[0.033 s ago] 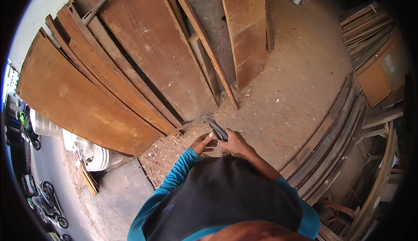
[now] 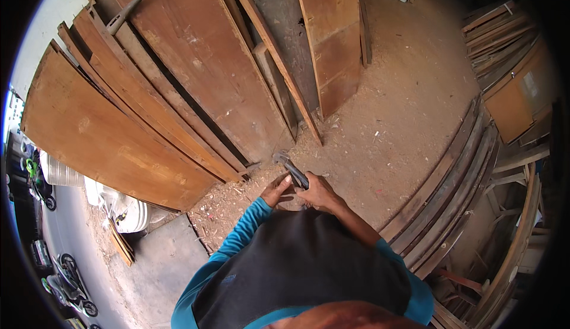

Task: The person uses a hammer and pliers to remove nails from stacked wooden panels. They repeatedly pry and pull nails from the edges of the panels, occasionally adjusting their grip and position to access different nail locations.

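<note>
My right hand [image 2: 321, 192] is closed around the dark handles of a pair of pincers [image 2: 292, 170], held low in front of my body. Their grey rounded head points forward and slightly left, over the dusty ground. Just left of the handles is my left hand [image 2: 274, 192], thumb raised and fingers apart, reaching toward the right hand. Its thumb tip lies close beside the tool; whether it touches is too small to tell. The inner sides of the left fingers are partly hidden.
Large wooden panels [image 2: 196, 50] lean ahead and to the left, with a handsaw [image 2: 126, 14] among their tops. A narrow plank [image 2: 276, 56] slants to the floor. Curved stacked boards [image 2: 442, 180] lie at right. White buckets [image 2: 132, 215] and a parked motorcycle [image 2: 70, 281] are at left.
The view has shifted slightly, so the panels sit a little further left and up. The left fingers appear a little closer to the right hand; the pincers stay in the right hand.
</note>
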Demonstrator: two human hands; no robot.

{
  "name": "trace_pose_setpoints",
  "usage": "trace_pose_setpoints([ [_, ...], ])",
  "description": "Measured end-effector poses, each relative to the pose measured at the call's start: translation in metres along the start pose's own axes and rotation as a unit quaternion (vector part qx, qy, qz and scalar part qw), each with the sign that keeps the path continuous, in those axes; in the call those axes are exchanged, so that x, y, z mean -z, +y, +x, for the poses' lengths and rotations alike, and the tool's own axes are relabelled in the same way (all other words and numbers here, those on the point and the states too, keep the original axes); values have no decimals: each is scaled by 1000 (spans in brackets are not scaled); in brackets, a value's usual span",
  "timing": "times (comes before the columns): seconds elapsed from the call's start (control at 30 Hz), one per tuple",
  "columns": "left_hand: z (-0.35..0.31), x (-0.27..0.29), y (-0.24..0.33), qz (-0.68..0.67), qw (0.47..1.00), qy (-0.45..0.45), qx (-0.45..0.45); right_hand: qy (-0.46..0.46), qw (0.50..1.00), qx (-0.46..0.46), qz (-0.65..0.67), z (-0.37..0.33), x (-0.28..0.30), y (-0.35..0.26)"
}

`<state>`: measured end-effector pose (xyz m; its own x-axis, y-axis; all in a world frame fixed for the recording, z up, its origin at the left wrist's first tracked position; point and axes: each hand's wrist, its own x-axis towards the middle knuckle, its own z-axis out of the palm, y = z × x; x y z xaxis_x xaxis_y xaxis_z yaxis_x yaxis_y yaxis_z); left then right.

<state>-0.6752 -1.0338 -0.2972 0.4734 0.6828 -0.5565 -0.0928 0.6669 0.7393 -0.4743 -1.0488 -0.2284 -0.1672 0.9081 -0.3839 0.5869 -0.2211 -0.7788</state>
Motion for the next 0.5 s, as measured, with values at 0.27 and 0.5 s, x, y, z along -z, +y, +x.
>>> trace_pose_setpoints([
  [0.27,83,-59,0,-142,989,31,-37,18,988,42,-147,9,28,32],
  [0.5,145,-76,24,-254,967,-18,-21,161,970,31,180,43,52,72],
])
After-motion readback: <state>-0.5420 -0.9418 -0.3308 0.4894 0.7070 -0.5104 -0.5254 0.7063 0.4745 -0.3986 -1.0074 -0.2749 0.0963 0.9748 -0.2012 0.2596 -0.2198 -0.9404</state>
